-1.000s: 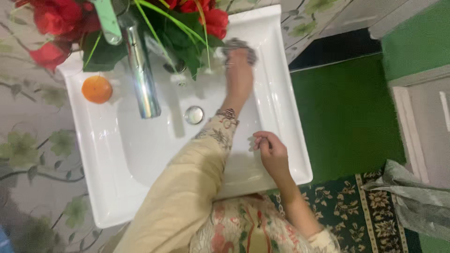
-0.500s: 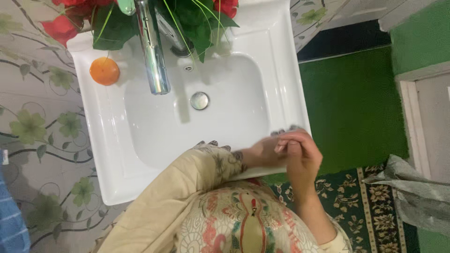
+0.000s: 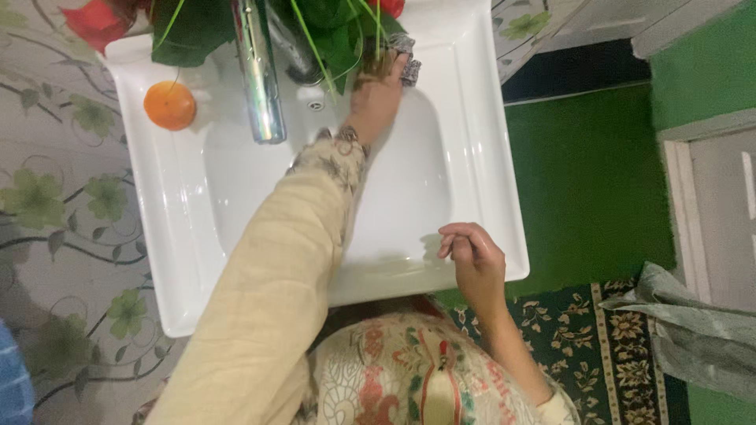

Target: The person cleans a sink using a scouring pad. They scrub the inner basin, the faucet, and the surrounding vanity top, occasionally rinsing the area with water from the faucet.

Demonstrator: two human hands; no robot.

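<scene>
My left hand (image 3: 376, 93) reaches across the white sink (image 3: 488, 157) to its far rim, the long beige sleeve stretched over the basin. It presses a small grey cloth (image 3: 408, 61) against the rim beside the green leaves (image 3: 331, 27). My right hand (image 3: 472, 256) rests on the near right rim of the sink with its fingers curled in and nothing in them.
A chrome faucet (image 3: 258, 79) stands at the back of the basin, with an orange ball (image 3: 169, 105) on the ledge to its left and a red flower (image 3: 94, 20) beyond. Green floor (image 3: 591, 173), a patterned rug (image 3: 598, 346) and a grey cloth heap (image 3: 693, 330) lie to the right.
Half a second ago both hands were together at the near rim. My left hand has since gone out to the far rim with the cloth; my right hand stayed at the near edge.
</scene>
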